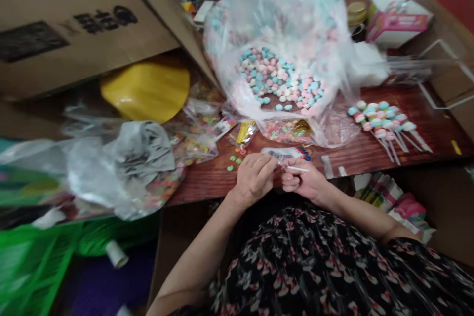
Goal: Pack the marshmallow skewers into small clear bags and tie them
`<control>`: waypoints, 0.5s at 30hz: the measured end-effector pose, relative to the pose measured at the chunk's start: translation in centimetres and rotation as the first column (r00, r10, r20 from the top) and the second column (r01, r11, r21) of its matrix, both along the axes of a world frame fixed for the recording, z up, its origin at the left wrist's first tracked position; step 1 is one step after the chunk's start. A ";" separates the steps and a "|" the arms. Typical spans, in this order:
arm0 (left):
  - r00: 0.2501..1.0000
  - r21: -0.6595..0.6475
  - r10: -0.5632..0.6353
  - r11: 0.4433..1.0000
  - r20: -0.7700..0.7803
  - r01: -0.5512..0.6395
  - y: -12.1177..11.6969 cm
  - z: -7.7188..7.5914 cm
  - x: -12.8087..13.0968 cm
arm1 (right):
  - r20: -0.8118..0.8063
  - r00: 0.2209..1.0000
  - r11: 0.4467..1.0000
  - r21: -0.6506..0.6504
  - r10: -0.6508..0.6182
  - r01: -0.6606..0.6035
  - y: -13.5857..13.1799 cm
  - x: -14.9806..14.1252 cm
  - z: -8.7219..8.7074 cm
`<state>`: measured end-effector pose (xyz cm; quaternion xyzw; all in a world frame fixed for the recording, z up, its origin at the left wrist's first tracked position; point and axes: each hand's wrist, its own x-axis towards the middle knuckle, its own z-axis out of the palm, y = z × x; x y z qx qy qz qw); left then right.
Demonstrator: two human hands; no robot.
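At the table's front edge my right hand (307,180) is closed round a thin white lollipop stick (298,169). My left hand (255,177) meets it at the stick's left end, its fingers pinched together. Something small and reddish shows between the fingertips; blur hides what it is. Just left of my left hand lie a few green ring candies (232,158). Behind my hands rests a small clear packet with blue and red marks (285,153). Farther back, a large open plastic bag (274,15) holds many pink, blue and white candies (281,79).
Several finished candy sticks (383,121) lie together at the right. A cardboard box (74,34) stands at the left, with a yellow sheet (148,90) and crumpled bags (137,158) before it. At the back right are a jar (356,17) and a pink carton (400,24).
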<state>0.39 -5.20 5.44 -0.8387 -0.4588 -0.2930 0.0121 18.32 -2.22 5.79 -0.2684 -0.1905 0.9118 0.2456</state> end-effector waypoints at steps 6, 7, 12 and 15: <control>0.930 -0.407 0.368 0.850 0.004 -0.334 -8.1 3.8 -6.5 | 0.240 0.968 0.936 0.352 -0.070 -0.020 -0.7 0.2 -0.4; 0.890 -0.514 0.454 0.755 -0.039 -0.408 -9.7 4.2 -8.3 | 0.262 0.958 0.914 0.406 -0.114 -0.003 -0.4 0.7 -0.6; 0.721 -0.761 0.486 0.160 -0.494 -0.629 -17.8 2.0 -15.8 | 0.307 0.901 0.873 0.469 -0.305 0.136 0.9 3.6 -2.1; 0.614 -0.645 0.320 0.011 -0.721 -0.764 -18.7 -0.8 -16.5 | 0.301 0.867 0.853 0.469 -0.398 0.229 1.0 4.9 -2.5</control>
